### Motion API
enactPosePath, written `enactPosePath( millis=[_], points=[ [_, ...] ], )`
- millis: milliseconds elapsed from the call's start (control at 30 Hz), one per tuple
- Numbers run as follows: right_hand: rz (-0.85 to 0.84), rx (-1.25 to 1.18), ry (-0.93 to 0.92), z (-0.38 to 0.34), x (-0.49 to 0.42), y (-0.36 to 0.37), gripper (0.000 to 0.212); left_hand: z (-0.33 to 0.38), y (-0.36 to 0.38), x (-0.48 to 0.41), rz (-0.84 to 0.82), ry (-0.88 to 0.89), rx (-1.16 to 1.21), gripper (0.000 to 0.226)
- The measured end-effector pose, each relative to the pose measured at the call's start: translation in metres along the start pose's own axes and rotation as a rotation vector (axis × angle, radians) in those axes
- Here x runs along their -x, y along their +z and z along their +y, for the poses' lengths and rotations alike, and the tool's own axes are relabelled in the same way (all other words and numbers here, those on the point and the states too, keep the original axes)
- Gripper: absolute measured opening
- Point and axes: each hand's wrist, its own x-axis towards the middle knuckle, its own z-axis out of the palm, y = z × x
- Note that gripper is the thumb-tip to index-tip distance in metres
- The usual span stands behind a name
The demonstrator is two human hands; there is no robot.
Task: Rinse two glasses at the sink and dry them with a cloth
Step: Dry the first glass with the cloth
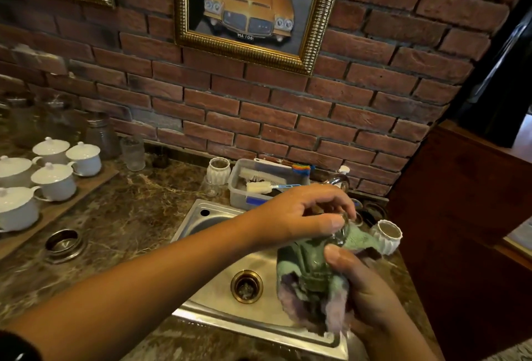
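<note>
Over the steel sink (pixel 201 217) I hold a clear glass (pixel 322 263) wrapped in a green and purple cloth (pixel 302 283). My left hand (pixel 302 211) reaches across from the left and its fingertips grip the glass at its upper rim. From below on the right, my right hand (pixel 362 288) clasps the cloth around the glass, thumb on top. Most of the glass is hidden by the cloth. The tap (pixel 336 181) curves up just behind my left hand; no running water shows.
A plastic tub (pixel 244 173) with brushes stands behind the sink, beside a white ribbed cup (pixel 218 170); another ribbed cup (pixel 387 235) sits right of the sink. White lidded cups (pixel 51 179) on a wooden board fill the left counter. A dark wood panel (pixel 460 217) rises at right.
</note>
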Motion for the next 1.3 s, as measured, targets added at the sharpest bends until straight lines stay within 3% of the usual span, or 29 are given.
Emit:
enactPosePath(
  millis=[67, 167, 267, 433, 600, 733, 800, 900, 967, 1000, 1067, 1200, 1300],
  points=[
    [0.119, 0.298, -0.126, 0.002, -0.007, -0.005, 0.08, -0.008, 0.002, -0.002, 0.049, -0.049, -0.016, 0.043],
    [0.25, 0.722, -0.336, -0.004, -0.015, -0.001, 0.057, -0.006, 0.008, -0.007, 0.129, -0.166, -0.04, 0.051],
    [0.366, 1.147, -0.521, -0.009, -0.021, 0.006, 0.049, 0.001, 0.011, -0.015, 0.195, -0.261, -0.094, 0.046],
    [0.396, 1.202, -0.508, -0.008, -0.02, 0.004, 0.052, 0.002, 0.022, -0.013, 0.381, -0.244, -0.09, 0.03],
    [0.153, 1.056, -0.417, -0.024, -0.006, 0.01, 0.051, 0.006, 0.017, -0.004, 0.331, -0.09, -0.017, 0.036],
    [-0.042, 0.519, -0.096, -0.022, 0.003, 0.0, 0.074, 0.008, 0.008, 0.0, 0.203, -0.042, 0.049, 0.043],
    [-0.075, 0.162, 0.06, -0.019, 0.006, -0.002, 0.067, 0.012, 0.006, 0.004, 0.136, -0.007, 0.081, 0.046],
    [-0.28, -0.089, -0.05, -0.005, -0.001, -0.005, 0.05, 0.016, 0.002, 0.004, 0.041, 0.007, 0.083, 0.048],
    [-0.286, -0.099, 0.08, 0.002, -0.003, -0.013, 0.058, 0.012, -0.003, 0.001, -0.016, -0.025, 0.059, 0.055],
    [-0.204, -0.072, 0.076, 0.001, -0.005, -0.014, 0.069, 0.009, -0.005, 0.0, -0.032, -0.037, 0.047, 0.058],
    [-0.091, 0.127, -0.023, 0.0, -0.003, -0.016, 0.079, 0.002, -0.005, 0.0, -0.009, -0.069, 0.009, 0.06],
    [0.137, 0.812, -0.296, -0.005, -0.015, -0.006, 0.055, -0.004, 0.004, -0.002, 0.134, -0.177, 0.03, 0.058],
    [0.352, 1.237, -0.402, -0.006, -0.02, 0.004, 0.063, -0.006, 0.012, -0.006, 0.254, -0.252, 0.024, 0.05]
  ],
)
